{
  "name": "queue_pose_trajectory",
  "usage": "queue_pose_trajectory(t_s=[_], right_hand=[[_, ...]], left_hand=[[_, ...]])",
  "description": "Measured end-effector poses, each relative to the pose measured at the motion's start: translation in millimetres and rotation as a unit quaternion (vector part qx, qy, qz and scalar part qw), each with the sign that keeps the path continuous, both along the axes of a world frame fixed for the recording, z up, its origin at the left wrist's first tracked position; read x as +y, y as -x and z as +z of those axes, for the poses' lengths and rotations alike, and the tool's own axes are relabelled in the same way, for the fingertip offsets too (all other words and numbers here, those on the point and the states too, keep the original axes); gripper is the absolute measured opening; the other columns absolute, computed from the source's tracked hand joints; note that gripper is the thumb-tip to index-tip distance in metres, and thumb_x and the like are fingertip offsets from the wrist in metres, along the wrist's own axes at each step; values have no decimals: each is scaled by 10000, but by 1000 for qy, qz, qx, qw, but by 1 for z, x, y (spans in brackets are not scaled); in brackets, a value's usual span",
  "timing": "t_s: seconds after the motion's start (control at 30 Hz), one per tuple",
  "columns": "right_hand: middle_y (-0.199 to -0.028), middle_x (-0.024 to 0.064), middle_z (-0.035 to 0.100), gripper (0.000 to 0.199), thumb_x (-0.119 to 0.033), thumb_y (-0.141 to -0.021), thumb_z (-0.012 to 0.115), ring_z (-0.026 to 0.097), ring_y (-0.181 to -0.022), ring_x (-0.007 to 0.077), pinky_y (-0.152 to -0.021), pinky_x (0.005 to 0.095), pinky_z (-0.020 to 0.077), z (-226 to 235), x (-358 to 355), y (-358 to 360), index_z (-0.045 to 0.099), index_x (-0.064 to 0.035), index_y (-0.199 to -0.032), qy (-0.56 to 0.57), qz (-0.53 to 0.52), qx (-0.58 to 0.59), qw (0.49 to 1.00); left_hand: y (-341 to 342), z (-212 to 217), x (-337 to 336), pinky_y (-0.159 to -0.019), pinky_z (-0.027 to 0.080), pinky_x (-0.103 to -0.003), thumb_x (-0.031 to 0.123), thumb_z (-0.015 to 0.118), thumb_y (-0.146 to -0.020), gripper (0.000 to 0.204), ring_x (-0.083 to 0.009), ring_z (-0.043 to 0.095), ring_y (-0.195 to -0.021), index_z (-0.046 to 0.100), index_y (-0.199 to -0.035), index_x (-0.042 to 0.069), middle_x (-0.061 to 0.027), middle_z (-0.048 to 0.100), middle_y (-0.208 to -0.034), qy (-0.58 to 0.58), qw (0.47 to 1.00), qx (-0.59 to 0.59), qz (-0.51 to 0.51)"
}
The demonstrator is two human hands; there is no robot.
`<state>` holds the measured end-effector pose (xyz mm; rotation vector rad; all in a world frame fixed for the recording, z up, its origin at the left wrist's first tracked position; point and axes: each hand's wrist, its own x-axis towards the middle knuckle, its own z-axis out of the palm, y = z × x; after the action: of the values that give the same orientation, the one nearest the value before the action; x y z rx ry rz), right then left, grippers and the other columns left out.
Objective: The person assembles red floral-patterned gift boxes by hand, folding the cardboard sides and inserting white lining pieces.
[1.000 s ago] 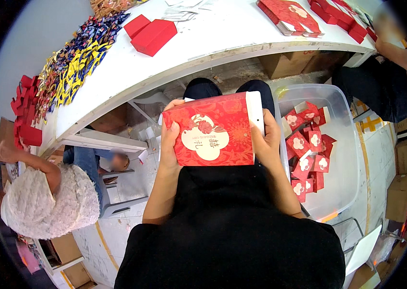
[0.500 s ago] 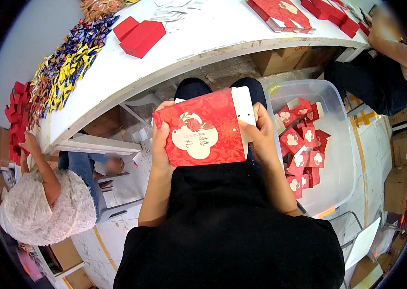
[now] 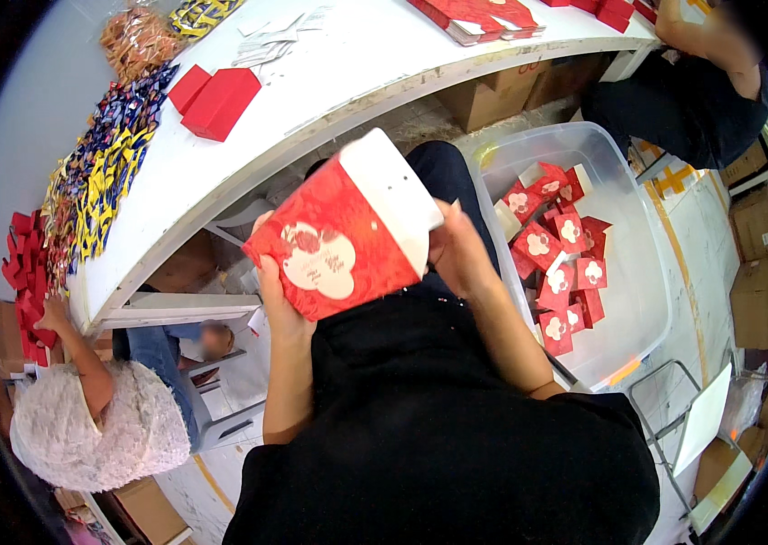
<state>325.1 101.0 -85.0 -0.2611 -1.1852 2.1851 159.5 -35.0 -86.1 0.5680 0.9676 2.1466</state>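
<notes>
Flat red floral-print paper packet [image 3: 298, 250] slanted in the bare left hand [image 3: 284, 304], bare right hand [image 3: 461, 254] at its white end [image 3: 390, 186]

On my head feed the packet is raised over the lap, between the two hands, with the white table [image 3: 329, 82] beyond it and the bin to its right. It tilts so that the white end points up and to the right; a cream flower-shaped panel [image 3: 319, 262] faces me. I see the left hand closed on the packet's lower left part, thumb over the printed face. The right hand is bent at the lower corner of the white end, fingers partly hidden; I cannot tell whether they pinch it or only touch it.

Just beside the right forearm I have a clear rectangular plastic bin [image 3: 634, 309], holding a heap of small red paper boxes with cream flowers [image 3: 538, 243]. On the table I make out two plain red boxes [image 3: 220, 104], loose white paper slips [image 3: 279, 41], a stack of red printed card [image 3: 484, 16] and a long heap of blue and yellow wrapped pieces [image 3: 116, 173]. At my left edge a co-worker in a fluffy white top [image 3: 98, 431] reaches to a red pile [image 3: 25, 272]; at my right sits another co-worker in dark clothes [image 3: 679, 113].
</notes>
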Motion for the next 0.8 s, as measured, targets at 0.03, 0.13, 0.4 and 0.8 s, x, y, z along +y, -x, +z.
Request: queue_pose_trajectory(t_s=[0.03,0.13,0.4,0.8], right_hand=[[-883,45,557,482,-367,-877,498,516,-641,84,-487,209,415,0,3,0,415,-15,-1197,34,-27,30,999],[-939,66,580,475,-79,-757,652,521,-717,82,-629,218,435,24,5,-5,429,-16,-1171,-179,-200,-25,963],[-824,108,628,141,-31,-715,667,617,-753,242,-643,288,467,35,3,-17,605,-25,-841,-449,-239,-162,846],[-1011,125,567,174,-46,-645,676,546,-852,285,-685,356,428,19,7,-1,548,-45,-762,-578,-355,-172,714]], left_hand=[[-1,4,0,-954,391,-360,426,530,-854,625,-220,462,-1138,291,-1292,48,-114,445,-1236,-14,1000,5,-12],[-7,14,6,-946,394,-355,432,585,-810,671,-220,475,-1114,301,-1275,40,-123,452,-1211,-22,998,60,-20],[-10,16,5,-923,406,-341,455,627,-761,721,-219,487,-1086,310,-1258,39,-146,454,-1183,8,988,150,-25],[-3,12,0,-897,425,-328,398,702,-717,729,-212,511,-1057,341,-1236,34,-144,468,-1159,-4,985,171,-33]])
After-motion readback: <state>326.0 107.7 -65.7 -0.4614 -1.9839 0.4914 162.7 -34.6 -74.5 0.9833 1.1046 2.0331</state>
